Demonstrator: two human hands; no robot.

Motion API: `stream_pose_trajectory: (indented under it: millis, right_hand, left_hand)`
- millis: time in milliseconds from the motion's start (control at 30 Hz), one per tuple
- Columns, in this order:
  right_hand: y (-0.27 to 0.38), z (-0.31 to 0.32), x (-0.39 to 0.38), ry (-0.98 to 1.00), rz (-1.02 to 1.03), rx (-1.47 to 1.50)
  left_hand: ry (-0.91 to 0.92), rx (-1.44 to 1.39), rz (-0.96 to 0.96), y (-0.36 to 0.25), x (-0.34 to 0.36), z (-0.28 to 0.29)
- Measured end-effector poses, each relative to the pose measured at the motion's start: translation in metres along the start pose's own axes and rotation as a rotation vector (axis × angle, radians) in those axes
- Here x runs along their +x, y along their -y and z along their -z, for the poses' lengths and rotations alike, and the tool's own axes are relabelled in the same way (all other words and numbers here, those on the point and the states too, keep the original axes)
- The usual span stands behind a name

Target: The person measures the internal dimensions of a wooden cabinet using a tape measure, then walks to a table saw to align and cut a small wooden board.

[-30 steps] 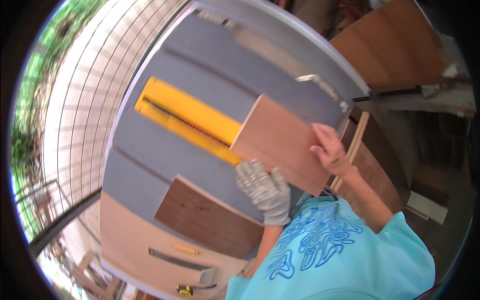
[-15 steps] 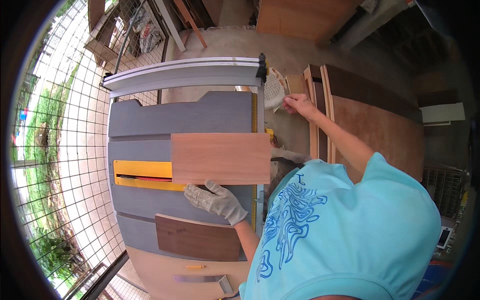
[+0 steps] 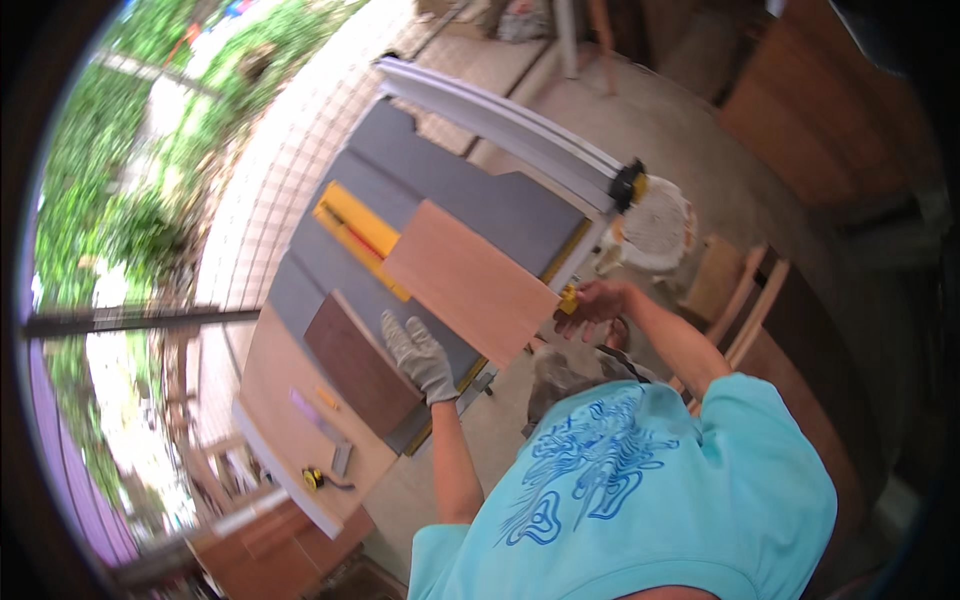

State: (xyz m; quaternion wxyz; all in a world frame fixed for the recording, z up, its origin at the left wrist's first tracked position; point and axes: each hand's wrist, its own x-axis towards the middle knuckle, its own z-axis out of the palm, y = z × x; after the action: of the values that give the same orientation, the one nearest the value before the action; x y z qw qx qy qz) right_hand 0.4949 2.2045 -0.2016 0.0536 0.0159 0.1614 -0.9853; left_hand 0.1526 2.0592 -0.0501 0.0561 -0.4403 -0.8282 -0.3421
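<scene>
The flat, light brown wooden board [image 3: 470, 285] lies on the smooth grey desk [image 3: 480, 205], over one end of the long yellow strip [image 3: 345, 222], so it is set down already, and no cut shows in it. The left hand [image 3: 418, 358], in a pale knitted glove, has its grip spread just beside it. The bare right hand [image 3: 597, 303] is near its corner, but blur means I cannot tell if that grip pinches anything, and no writing is clear enough to read.

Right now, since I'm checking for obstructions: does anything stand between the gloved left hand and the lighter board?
Nothing visible does: grey tabletop shows between the left hand and the lighter board. The darker board lies on the hand's other side.
</scene>
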Motion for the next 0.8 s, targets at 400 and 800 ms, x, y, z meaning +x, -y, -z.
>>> stream_pose_trajectory:
  millis: [400, 800]
  right_hand:
    - [-0.003, -0.094, 0.020, -0.910, -0.091, -0.576]
    - [-0.033, -0.083, 0.004, -1.001, 0.157, -0.674]
  left_hand:
    - [0.172, 0.171, -0.339, -0.015, -0.020, 0.008]
    - [0.167, 0.105, -0.460, -0.015, -0.004, 0.010]
